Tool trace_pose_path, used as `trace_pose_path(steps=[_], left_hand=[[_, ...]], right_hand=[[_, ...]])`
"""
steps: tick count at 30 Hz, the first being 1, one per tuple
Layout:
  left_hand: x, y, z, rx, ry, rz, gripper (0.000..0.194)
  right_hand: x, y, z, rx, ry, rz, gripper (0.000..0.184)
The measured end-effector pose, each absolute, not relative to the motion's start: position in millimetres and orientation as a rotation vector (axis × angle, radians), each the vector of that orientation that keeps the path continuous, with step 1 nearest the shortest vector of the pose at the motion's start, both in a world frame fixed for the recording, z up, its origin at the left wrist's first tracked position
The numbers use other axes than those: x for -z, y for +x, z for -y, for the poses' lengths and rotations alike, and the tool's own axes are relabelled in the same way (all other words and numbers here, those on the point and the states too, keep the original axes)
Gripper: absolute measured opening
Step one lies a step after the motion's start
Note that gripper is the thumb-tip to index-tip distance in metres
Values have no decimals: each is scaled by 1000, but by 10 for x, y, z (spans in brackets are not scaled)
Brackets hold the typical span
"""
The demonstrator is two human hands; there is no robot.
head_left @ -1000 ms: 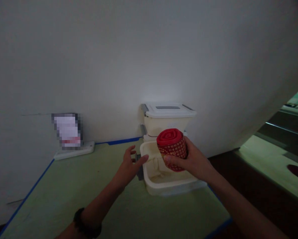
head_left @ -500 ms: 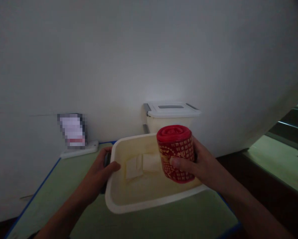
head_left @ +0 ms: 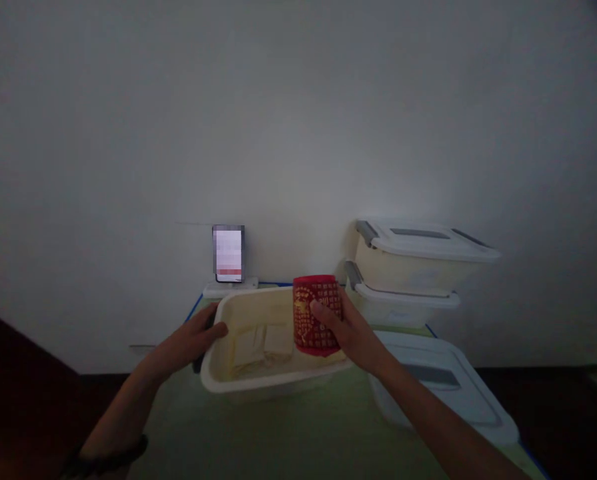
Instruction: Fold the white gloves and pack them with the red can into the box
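My left hand is closed on the left end of an open cream plastic storage bin, thumb over the rim and fingers at the dark handle. My right hand grips a red roll with gold printing, held upright above the right part of the bin. Its thumb lies across the printed side; the other fingers are hidden behind. Pale flat square packets lie on the bin's floor. The roll and hand hide the bin's right end.
Two lidded bins, an upper bin and a lower bin, are stacked by the wall. A white lid with a grey panel lies right of my forearm on the green table. A phone stands on a white base at the back left.
My view has swung right, bringing the stacked bins and the lid into sight. The roll has tipped so its coiled top no longer shows. Both hands keep their holds.
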State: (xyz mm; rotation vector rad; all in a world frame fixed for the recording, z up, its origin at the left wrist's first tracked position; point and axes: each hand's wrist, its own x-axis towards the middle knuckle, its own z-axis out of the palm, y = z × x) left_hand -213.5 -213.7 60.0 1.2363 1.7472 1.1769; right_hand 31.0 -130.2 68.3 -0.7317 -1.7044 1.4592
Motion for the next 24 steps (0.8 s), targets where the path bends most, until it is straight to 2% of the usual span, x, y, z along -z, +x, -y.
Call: trace_pose_path(steps=[2, 7, 12, 16, 20, 24], left_hand=[[-620, -2241, 1988, -1111, 1392, -1847, 23], [-652, -2266, 1579, -814, 1806, -1948, 47], [-674, -2205, 1397, -506, 2023, -1876, 32], [-742, -2175, 1423, -529, 2085, -1852, 28], [-779, -2139, 1449, -569, 2088, -1818, 26], [-782, -2128, 1436, -566, 2090, -1811, 25]], right_hand=[[-677, 284, 1291, -1444, -754, 1708, 36], [-707, 375, 1255, -1436, -826, 1709, 42], [-793, 473, 1249, -1354, -803, 1981, 70], [-931, 515, 1228, -1261, -846, 2196, 68], [-1091, 519, 1185, -1021, -909, 2426, 70], [-1101, 459, 1210, -908, -893, 2707, 63]])
